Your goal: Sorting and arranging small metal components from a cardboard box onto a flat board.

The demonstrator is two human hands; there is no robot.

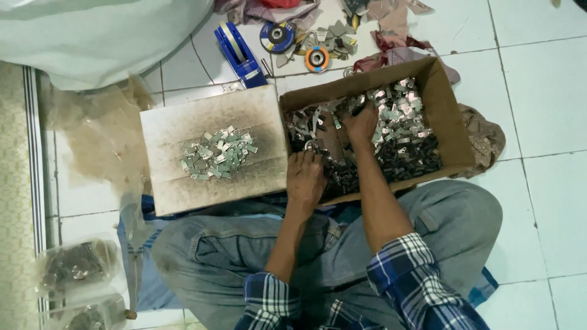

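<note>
A person in a plaid shirt and jeans is sitting on a white tiled floor [544, 91], working with both hands inside an open cardboard box [449, 116] of small metal pieces [400, 113]. The left hand [304, 177] is resting at the box's near-left corner, fingers curled over dark pieces there; whether its grip is pinching one cannot be told. The right hand [362, 125] is reaching deeper, toward the middle of the box, palm down with fingers spread on the heap, its grip looking loose rather than closed on anything. The shiny pieces are lying just beyond and to the right of the right hand, the nearer of the two; the pieces are jumbled, so no single long axis is showing. Left of the box, touching it, a scorched flat board [183, 183] is carrying a small pile of sorted silver pieces [217, 153]. A blue tape dispenser [237, 52] and grinding discs [278, 36] are lying beyond, near the floor's far edge.
</note>
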